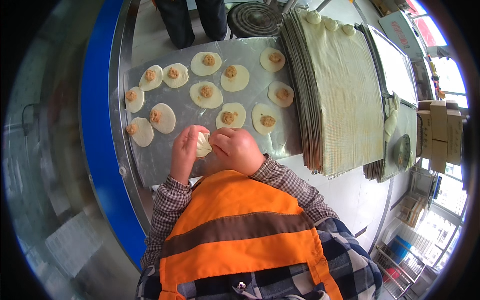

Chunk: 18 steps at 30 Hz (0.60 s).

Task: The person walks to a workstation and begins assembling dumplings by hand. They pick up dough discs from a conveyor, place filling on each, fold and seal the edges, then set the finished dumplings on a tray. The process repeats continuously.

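Observation:
My left hand (pixel 184 150) and my right hand (pixel 238 148) meet over the near edge of a metal sheet (pixel 165 165). Between their fingers they pinch a white pleated dumpling (pixel 203 144), its folded edge showing. Just beyond the hands, several round dough wrappers (pixel 206 95), each with a lump of brown filling in its middle, lie flat in rows on the sheet. The nearest ones are a wrapper (pixel 230 116) and a wrapper (pixel 263 119) right past my knuckles.
A tall stack of cloth-lined trays (pixel 345 95) stands to the right, with three finished dumplings (pixel 330 22) at its far end. More trays (pixel 395 65) lie beyond it. Another person's dark trouser legs (pixel 192 20) stand at the far side. A blue rim (pixel 97 125) curves along the left.

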### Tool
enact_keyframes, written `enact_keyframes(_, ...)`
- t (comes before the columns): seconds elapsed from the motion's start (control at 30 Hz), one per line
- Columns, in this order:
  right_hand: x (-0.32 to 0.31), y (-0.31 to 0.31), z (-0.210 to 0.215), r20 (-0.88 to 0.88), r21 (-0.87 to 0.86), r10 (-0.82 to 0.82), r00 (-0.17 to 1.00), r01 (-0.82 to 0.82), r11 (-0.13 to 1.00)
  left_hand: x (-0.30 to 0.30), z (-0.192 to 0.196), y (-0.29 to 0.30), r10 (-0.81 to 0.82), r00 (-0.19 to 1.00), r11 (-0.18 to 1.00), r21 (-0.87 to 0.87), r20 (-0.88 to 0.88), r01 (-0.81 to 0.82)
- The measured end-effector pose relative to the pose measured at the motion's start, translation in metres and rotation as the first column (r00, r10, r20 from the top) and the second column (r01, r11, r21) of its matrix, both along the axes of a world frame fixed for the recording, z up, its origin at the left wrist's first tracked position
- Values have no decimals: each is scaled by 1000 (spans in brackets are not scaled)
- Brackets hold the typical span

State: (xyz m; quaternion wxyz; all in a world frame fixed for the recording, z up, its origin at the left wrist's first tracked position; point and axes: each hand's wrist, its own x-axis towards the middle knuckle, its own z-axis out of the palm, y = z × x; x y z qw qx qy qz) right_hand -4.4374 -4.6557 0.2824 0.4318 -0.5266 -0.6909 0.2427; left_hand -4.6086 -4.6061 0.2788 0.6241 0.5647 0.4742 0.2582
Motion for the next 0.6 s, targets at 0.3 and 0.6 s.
enact_keyframes(0.3, 3, -5, 5, -412, -402, -71, 908, -111, 909, 11, -1, -4, 57, 968, 995, 63, 243, -74)
enact_keyframes(0.6, -29, -14, 28, -82, -92, 43, 996, -50, 995, -4, 12, -4, 331, 883, 883, -439, 334, -165)
